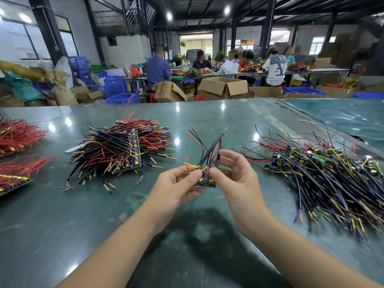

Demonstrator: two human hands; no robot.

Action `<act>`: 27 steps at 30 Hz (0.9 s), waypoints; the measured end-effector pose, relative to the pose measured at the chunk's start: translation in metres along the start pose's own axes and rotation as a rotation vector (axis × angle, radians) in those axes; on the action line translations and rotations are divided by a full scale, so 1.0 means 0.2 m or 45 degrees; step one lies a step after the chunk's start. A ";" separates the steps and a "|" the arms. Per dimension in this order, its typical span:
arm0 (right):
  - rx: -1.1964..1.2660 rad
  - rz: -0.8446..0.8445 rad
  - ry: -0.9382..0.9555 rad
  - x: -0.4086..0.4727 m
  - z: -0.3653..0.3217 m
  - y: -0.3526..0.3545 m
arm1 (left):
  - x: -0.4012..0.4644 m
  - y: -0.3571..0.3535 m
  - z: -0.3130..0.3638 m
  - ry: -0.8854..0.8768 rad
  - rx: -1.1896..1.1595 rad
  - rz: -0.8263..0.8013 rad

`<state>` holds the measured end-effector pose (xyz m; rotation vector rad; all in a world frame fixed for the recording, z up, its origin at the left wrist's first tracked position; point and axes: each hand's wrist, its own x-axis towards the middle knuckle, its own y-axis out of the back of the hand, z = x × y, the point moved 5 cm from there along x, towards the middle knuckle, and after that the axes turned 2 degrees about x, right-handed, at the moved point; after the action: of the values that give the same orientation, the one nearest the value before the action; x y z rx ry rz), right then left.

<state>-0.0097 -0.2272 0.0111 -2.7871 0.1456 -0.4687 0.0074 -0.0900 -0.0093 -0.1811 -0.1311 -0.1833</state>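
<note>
Holding: left hand (176, 183) and right hand (234, 179) are close together, both pinching one small circuit board (204, 182), raised over the table (104, 235) at mid-frame.
Board: flat, rectangular, greenish edge, studded with small yellow and blue parts.
Leads: thin flexible wires (209, 150), black, red and purple, some yellow-tipped, fanning up and away from the person; long axis near upright, leaning slightly right.
Table: glossy dark green, mirroring ceiling lamps.
Left pile (120, 154): stacked boards, wires bristling outward.
Right pile (332, 179): loose boards, wires trailing toward the near edge.
Far left: red wire bundles (18, 138).
Writing: print on a cardboard box (168, 91), too blurred to read.
</note>
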 end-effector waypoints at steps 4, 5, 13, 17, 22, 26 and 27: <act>-0.262 0.010 -0.160 0.01 0.05 0.02 | 0.01 0.04 0.00 -0.076 -0.106 0.053; -0.265 -0.039 -0.196 0.01 0.06 0.02 | 0.01 0.04 0.00 -0.079 -0.088 0.047; -0.283 -0.141 -0.116 0.00 0.06 -0.01 | -0.01 0.02 0.01 -0.147 0.163 0.085; -0.112 -0.177 -0.164 0.00 0.05 -0.01 | 0.00 0.02 0.01 -0.129 0.041 0.152; -0.124 -0.225 -0.184 0.00 0.07 -0.02 | 0.00 0.02 -0.01 0.002 -0.160 0.133; 0.049 -0.222 -0.208 0.02 0.08 0.00 | 0.01 0.02 -0.02 0.133 -0.350 0.045; 0.100 -0.236 -0.230 0.02 0.09 0.00 | 0.01 0.03 -0.02 0.165 -0.381 0.032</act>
<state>-0.0004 -0.2226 -0.0044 -2.7597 -0.1693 -0.2570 0.0112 -0.0861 -0.0139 -0.4677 0.0287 -0.1888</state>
